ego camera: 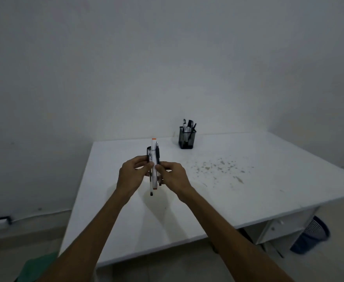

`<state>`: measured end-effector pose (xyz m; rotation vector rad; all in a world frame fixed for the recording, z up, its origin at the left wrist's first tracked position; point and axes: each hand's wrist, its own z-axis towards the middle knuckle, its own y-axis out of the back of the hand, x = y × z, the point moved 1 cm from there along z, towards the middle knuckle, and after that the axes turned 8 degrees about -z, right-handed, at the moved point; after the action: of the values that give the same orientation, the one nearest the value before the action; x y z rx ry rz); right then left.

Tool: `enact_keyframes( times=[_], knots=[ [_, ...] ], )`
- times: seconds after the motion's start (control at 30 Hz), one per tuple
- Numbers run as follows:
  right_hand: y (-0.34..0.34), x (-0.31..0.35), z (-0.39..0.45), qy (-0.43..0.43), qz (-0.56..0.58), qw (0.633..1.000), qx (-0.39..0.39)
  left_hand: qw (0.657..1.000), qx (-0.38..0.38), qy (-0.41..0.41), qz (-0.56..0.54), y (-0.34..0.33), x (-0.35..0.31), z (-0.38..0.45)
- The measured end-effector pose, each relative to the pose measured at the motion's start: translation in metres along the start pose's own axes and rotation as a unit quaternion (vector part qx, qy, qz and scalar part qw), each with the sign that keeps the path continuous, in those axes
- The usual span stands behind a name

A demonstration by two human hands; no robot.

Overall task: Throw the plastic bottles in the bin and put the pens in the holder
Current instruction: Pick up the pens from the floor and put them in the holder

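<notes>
Left hand: our left hand (131, 174) is wrapped around a bundle of pens (154, 159), thumb in front and fingers curled behind the barrels.
Right hand: our right hand (170, 173) pinches the same bundle from the other side, thumb and fingertips closed on the barrels near their middle.
Bundle: several pens held upright above the table (248, 190), near its left half; we make out a white marker with orange ends (153, 144), a dark pen with a silver tip (157, 153) beside it, and dark pens behind. The exact count we cannot tell.
Handling: we judge the pens light, stiff and smooth, so they may slide past one another in a loose grip. Holding near the middle, as now, should keep them together; uneven lower ends may catch on a rim.
Holder: the black mesh holder (186, 139) stands farther back on the table, well apart from our hands, with a few pens already in it.
Bin: a dark blue bin (311, 237) sits on the floor beyond the table's right edge.
Bottles: we see no plastic bottles on the table.
</notes>
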<state>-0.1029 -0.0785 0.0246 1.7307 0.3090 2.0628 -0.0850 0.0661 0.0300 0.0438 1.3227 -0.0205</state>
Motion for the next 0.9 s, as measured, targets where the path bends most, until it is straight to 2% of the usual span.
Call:
enact_keyframes(
  times=[0.4, 0.57, 0.7, 0.9],
  knots=[
    [0.079, -0.042, 0.155, -0.045, 0.1, 0.992, -0.068, 0.995, 0.081, -0.036, 0.054, -0.095, 0.017, 0.178],
    [0.102, -0.05, 0.211, -0.037, 0.046, 0.992, -0.107, 0.993, 0.084, -0.07, 0.046, -0.124, 0.016, 0.228],
    [0.119, -0.059, 0.253, -0.037, 0.039, 0.993, -0.106, 0.993, 0.08, -0.08, 0.042, -0.146, 0.021, 0.267],
    [0.133, -0.062, 0.293, 0.013, -0.005, 0.991, -0.134, 0.99, 0.083, -0.106, 0.052, -0.166, 0.022, 0.31]
  ],
)
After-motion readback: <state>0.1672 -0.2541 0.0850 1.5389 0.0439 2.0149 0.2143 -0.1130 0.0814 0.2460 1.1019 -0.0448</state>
